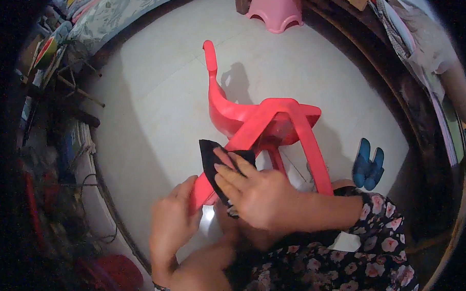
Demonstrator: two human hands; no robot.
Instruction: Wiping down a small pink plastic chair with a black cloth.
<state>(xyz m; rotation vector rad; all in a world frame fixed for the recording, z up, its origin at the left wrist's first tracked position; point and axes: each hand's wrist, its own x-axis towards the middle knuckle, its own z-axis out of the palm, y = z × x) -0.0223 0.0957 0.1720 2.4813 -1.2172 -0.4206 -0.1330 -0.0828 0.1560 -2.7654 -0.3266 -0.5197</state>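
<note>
A red plastic chair (229,112) lies tipped over in front of me, its legs pointing toward my body. Near the end of one leg (200,193), my left hand (173,215) is closed around the red plastic. My right hand (252,190) presses a black cloth (208,154) onto the same leg, higher up, with its fingers laid over the fabric. Part of the cloth wraps over the leg's edge, and its underside is hidden by the hand. The other leg (317,158) slants down to the right, beside my right forearm.
A pale tiled floor (163,97) surrounds the chair. At the top stands a pink plastic stool (276,13). Blue slippers (368,165) rest on the right. Piled household items and a folding metal frame (73,83) line the left side; a dark wooden edge (369,58) curves along the right.
</note>
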